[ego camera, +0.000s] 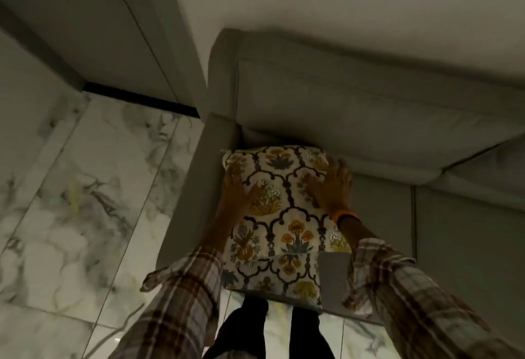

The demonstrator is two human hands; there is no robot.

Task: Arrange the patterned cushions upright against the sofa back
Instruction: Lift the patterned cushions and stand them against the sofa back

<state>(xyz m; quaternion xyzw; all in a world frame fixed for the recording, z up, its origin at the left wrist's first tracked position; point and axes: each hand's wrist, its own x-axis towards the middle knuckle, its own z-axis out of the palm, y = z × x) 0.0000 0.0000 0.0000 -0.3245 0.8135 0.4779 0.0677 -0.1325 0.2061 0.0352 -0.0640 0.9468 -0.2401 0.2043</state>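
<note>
Cushion: where seat meets armrest, the patterned cushion (279, 216) stands on the grey sofa (383, 120).
Left hand (238, 197): flat, fingers spread, pressing its left edge.
Right hand (331, 185): open palm on its right edge.

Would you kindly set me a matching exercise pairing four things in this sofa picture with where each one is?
Things:
1. patterned cushion
2. left hand
3. right hand
4. orange wristband

Places:
A. on the right wrist
B. pressed on the cushion's left side
C. on the seat by the sofa arm
D. on the cushion's right edge

Pairs: 1-C, 2-B, 3-D, 4-A
</note>
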